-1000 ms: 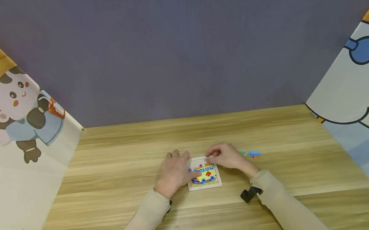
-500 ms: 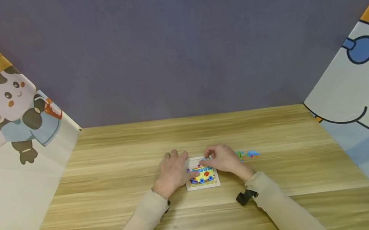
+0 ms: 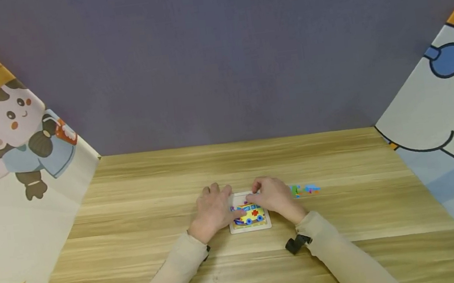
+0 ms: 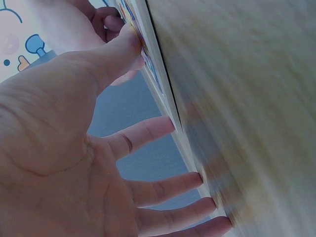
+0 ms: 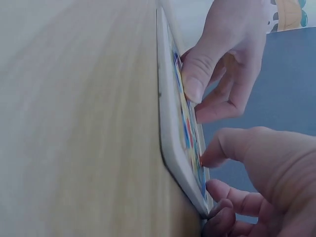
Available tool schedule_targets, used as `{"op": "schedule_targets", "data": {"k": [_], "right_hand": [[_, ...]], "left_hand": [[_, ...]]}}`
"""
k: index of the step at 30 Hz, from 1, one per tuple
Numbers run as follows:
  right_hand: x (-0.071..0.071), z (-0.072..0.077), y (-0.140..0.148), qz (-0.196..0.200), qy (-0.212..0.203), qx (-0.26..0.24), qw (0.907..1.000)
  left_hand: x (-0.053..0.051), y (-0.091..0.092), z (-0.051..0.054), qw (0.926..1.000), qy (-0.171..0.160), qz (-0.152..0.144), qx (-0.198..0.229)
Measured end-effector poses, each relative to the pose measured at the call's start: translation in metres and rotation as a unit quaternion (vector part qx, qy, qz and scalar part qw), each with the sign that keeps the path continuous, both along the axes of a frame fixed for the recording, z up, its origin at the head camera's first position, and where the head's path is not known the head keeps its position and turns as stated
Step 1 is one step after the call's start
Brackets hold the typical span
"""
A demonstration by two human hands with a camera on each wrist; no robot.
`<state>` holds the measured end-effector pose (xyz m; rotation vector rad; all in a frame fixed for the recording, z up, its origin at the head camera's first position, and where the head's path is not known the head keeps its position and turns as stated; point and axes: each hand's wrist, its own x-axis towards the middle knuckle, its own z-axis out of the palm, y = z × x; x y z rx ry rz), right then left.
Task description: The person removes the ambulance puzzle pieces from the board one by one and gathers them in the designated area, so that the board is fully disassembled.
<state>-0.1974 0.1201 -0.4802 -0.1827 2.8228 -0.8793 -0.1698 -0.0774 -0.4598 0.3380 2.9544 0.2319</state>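
Note:
A small jigsaw puzzle (image 3: 252,215) in a white frame lies flat on the table, its picture a yellow ambulance with a red cross. My left hand (image 3: 213,213) is spread at the puzzle's left side. Its thumb (image 4: 129,45) presses on the picture, and its straight fingers touch the frame's edge and the table. At the upper right corner is my right hand (image 3: 273,196), thumb tip (image 5: 206,159) down on the picture and other fingers curled. Between thumb and index finger (image 5: 217,188) it pinches a bluish puzzle piece (image 5: 201,178), mostly hidden by the hand.
Right of the right hand lie several loose puzzle pieces (image 3: 311,189), blue with other colours, and a green one (image 3: 295,190). The wooden table (image 3: 164,182) meets a grey wall (image 3: 226,66) behind and cartoon-printed panels at both sides.
My right hand has shifted slightly left over the upper right corner, uncovering more of the green loose piece. The left hand holds its place.

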Motion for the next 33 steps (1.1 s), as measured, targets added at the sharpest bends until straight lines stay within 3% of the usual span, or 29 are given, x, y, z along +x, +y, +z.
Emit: {"op": "schedule_targets", "data": {"k": [7, 15, 23, 33], "right_hand": [[0.000, -0.001, -0.004, 0.000, 0.010, 0.005, 0.9999], [-0.003, -0.002, 0.005, 0.032, 0.024, -0.042, 0.9983], [-0.009, -0.004, 0.018, 0.098, 0.042, -0.083, 0.9909], [-0.012, 0.000, 0.038, 0.191, -0.011, -0.127, 0.9734]], "left_hand": [[-0.001, 0.001, -0.001, 1.0000, 0.000, -0.001, -0.001], [-0.001, 0.001, -0.002, 1.0000, 0.005, 0.002, 0.006], [0.000, 0.000, 0.000, 1.0000, 0.006, 0.000, -0.001], [-0.001, 0.001, -0.002, 1.0000, 0.003, 0.000, 0.008]]}}
